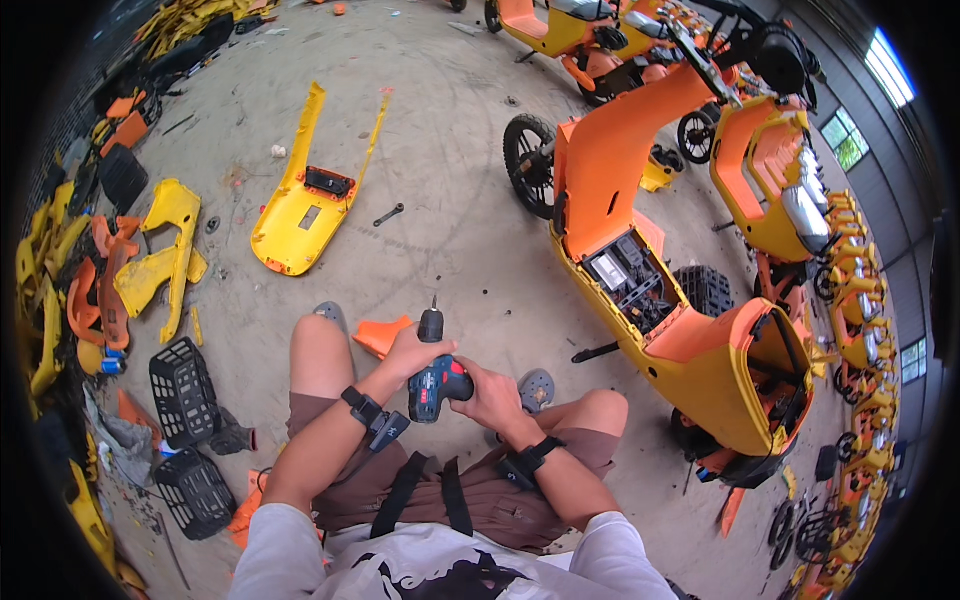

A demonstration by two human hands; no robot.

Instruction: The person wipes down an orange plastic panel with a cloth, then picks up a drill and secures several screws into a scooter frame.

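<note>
A dark blue and black cordless drill (432,380) is held in front of me between both hands, its bit pointing away toward the floor ahead. My left hand (413,352) is closed round the drill's body just behind the chuck. From the other side my right hand (490,396) grips the drill near its red-marked rear end. An orange plastic piece (380,336) lies on the floor just beyond my left hand. To the right stands a yellow and orange electric scooter (640,290) with its seat area uncovered, showing wiring and boxes inside.
A yellow body panel (290,240) and a wrench (388,214) lie on the floor ahead. Two black plastic baskets (182,395) are on the left near heaped yellow and orange panels (160,260). Rows of scooters (770,190) line the right side.
</note>
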